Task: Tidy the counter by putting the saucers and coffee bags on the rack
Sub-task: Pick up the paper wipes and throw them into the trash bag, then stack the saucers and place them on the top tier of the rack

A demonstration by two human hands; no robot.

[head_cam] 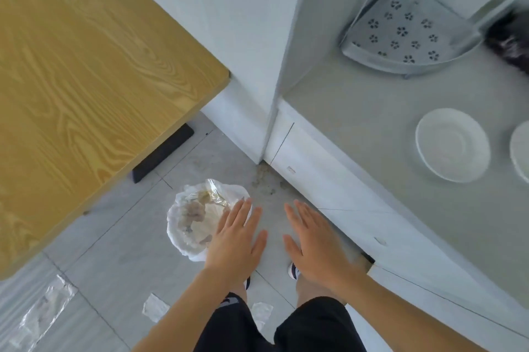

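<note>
A white saucer (452,144) lies on the grey counter (357,122) at the right. A second white saucer (521,150) is cut off by the right edge. A grey corner rack (406,31) with flower-shaped holes stands at the counter's back corner. My left hand (234,240) and my right hand (315,245) hang flat, palms down, fingers apart, over the floor in front of the counter, holding nothing. No coffee bag is recognisable; a dark blurred thing (509,39) sits at the right edge beside the rack.
A wooden table (86,79) fills the left. A bin lined with a white plastic bag (194,225) stands on the tiled floor under my left hand. Scraps of paper (156,307) lie on the floor. White wall and cabinet front run between table and counter.
</note>
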